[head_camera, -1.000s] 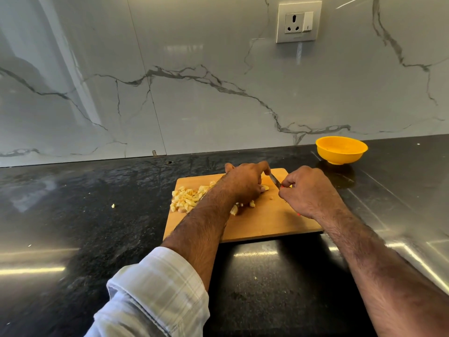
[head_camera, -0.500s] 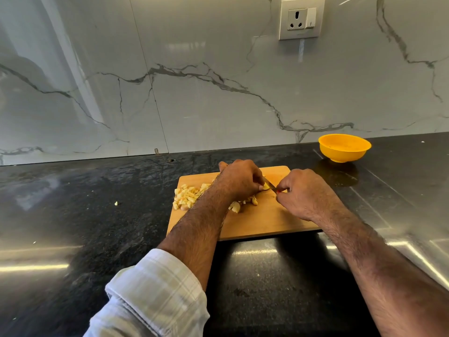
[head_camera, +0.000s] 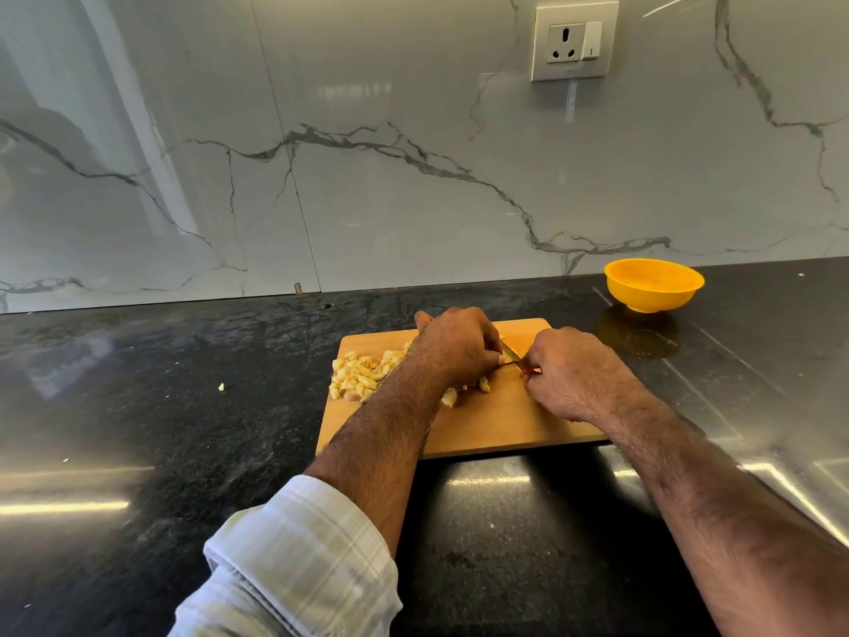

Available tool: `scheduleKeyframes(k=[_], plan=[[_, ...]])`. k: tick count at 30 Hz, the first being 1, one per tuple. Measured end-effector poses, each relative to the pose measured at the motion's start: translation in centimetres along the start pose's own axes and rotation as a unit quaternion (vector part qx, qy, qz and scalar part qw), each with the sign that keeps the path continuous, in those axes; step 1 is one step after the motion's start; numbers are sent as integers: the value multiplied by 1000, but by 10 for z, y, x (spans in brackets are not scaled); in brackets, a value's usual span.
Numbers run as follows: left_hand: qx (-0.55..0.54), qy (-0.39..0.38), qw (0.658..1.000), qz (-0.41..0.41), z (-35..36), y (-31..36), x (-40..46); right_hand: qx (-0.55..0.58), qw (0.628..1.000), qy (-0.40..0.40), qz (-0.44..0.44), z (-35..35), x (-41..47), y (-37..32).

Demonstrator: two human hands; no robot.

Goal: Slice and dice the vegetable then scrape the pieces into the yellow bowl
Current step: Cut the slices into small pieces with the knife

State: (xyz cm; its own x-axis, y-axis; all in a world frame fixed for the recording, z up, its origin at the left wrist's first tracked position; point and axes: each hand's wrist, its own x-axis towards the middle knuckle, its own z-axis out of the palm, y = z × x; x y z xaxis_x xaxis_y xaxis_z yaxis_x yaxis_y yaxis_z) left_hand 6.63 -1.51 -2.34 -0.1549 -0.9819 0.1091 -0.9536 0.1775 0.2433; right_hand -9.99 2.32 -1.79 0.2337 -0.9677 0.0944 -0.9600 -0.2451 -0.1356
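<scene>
Nearest me is the dark desk (head_camera: 138,452), and on it the wooden cutting board (head_camera: 496,425). My left hand (head_camera: 459,347) curls its fingers over the last uncut bit of vegetable, which is hidden beneath them. My right hand (head_camera: 574,374) wraps its fingers round the red handle of the knife (head_camera: 512,354), whose blade sits just beside my left knuckles. To dice well, I judge I should keep those fingertips tucked back and rock the blade in short strokes. The diced pieces (head_camera: 363,374) lie heaped left on the board. Farther off stands the yellow bowl (head_camera: 652,287), well apart. I can read no writing anywhere.
</scene>
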Motion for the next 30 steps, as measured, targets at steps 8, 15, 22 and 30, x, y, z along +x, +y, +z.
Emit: scheduleKeyframes(k=[8,15,22,30], plan=[[18,-7,1000,1,-7,-2,-6,54,995,80,-27,-1,-11,9],[15,-34,999,17,-9,-4,-9,-23,999,7,-28,-5,-15,-4],[13,-47,999,15,-8,-7,-7,-29,999,12,-35,2,-10,-8],[-4,54,998,9,-17,-18,-10,23,996,91,4,0,-8,19]])
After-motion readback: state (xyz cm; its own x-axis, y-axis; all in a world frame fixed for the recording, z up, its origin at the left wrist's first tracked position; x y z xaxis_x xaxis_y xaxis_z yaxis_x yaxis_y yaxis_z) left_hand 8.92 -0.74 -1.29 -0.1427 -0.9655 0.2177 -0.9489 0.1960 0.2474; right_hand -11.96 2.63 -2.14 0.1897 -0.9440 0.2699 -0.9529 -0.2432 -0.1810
